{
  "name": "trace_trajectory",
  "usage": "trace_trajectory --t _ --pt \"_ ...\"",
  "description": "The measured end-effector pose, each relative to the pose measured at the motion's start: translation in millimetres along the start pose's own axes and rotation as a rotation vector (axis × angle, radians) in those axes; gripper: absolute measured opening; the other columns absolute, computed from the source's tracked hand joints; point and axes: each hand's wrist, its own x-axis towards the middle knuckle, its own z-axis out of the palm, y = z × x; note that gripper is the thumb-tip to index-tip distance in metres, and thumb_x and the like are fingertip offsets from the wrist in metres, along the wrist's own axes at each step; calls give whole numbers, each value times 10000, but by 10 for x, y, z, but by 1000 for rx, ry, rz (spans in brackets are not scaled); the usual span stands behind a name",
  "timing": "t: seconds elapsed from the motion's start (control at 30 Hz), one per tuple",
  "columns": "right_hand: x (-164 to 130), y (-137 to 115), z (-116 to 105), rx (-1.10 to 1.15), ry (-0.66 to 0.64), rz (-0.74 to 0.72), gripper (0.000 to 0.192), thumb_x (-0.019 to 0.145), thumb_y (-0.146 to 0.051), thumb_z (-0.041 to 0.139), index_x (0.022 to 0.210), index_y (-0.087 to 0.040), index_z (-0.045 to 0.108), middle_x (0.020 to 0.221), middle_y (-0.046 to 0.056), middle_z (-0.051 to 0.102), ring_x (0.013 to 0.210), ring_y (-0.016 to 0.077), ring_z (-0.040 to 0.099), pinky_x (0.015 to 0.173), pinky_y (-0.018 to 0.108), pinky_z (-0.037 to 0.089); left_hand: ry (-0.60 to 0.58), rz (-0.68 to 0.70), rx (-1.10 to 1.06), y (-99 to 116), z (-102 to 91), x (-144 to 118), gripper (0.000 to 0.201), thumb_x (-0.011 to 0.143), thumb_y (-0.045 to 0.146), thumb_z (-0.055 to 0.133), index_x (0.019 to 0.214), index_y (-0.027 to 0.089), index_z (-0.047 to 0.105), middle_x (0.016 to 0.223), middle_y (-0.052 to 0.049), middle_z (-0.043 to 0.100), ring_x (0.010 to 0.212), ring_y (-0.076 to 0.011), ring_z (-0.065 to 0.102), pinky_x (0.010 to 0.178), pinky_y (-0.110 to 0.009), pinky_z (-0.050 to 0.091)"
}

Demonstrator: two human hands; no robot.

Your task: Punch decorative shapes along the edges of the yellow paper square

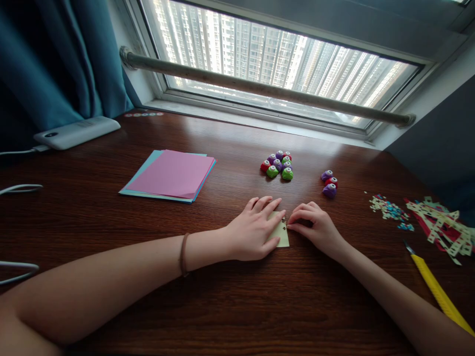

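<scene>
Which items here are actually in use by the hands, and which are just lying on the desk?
In use: left hand pressing the yellow paper piece; right hand at its edge.

Lying about: paper stack, craft punches, three punches, scraps, yellow cutter, power bank.

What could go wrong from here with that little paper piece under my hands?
1. The small yellow paper is pinned flat only by the left hand; it may slide on the smooth table if the right hand pushes its edge.
2. The yellow craft knife lies close beside the right forearm; a sweep could knock it.
</scene>
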Motion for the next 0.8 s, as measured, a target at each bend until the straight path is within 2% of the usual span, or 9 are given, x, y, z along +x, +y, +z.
trace_trajectory --t 0.17,0.27,0.33,0.4,0.5,0.6,0.7,0.8 --pt "11 -6 -39 -22 -19 -4 101 834 -244 572 746 -197 592 806 18 600 805 168 491 756 307 405 -1 0 -3 8 -13 1 564 873 423 387 1369 164 320 1474 -142 238 1340 -333 198 1074 -510 157" --pt "27 90 -220 -27 91 87 120 846 -280 527 781 -185 557 780 31 588 741 160 530 691 286 421 10 -7 -16 8 -14 3 597 860 428 415 1375 149 299 1466 -144 254 1338 -329 200 1075 -499 170" --pt "21 223 -437 -147 237 227 122 830 -306 528 811 -191 563 753 31 601 661 157 545 644 285 418 17 -9 -24 8 -13 4 612 856 442 424 1366 124 309 1457 -155 267 1335 -329 203 1077 -490 177" --pt "-12 396 -698 -446 375 393 125 787 -320 554 796 -202 592 711 46 604 625 186 545 624 317 398 18 -5 -25 8 -11 3 596 862 455 415 1343 110 345 1448 -166 277 1331 -335 206 1076 -494 180" --pt "-118 682 -1064 -776 394 763 143 729 -333 567 750 -214 643 643 99 562 592 263 528 552 380 364 19 8 -22 9 -6 0 551 877 467 395 1309 123 397 1441 -170 286 1322 -345 217 1067 -514 190" --pt "-246 920 -1299 -813 369 917 174 711 -316 557 726 -196 682 625 138 523 621 334 534 512 424 362 28 15 -22 4 5 1 538 886 479 386 1306 144 406 1437 -169 292 1315 -348 230 1058 -525 202" --pt "-319 993 -1377 -820 423 882 247 752 -362 525 732 -172 681 681 162 546 672 367 547 512 449 381 42 19 -23 -3 18 5 544 888 495 380 1312 155 403 1430 -166 305 1311 -346 237 1055 -529 204" --pt "-275 842 -1305 -789 542 580 279 831 -383 463 803 -191 663 852 136 610 773 332 571 620 443 424 53 22 -23 -4 21 3 560 885 519 371 1310 156 407 1419 -168 322 1303 -348 246 1051 -532 207"
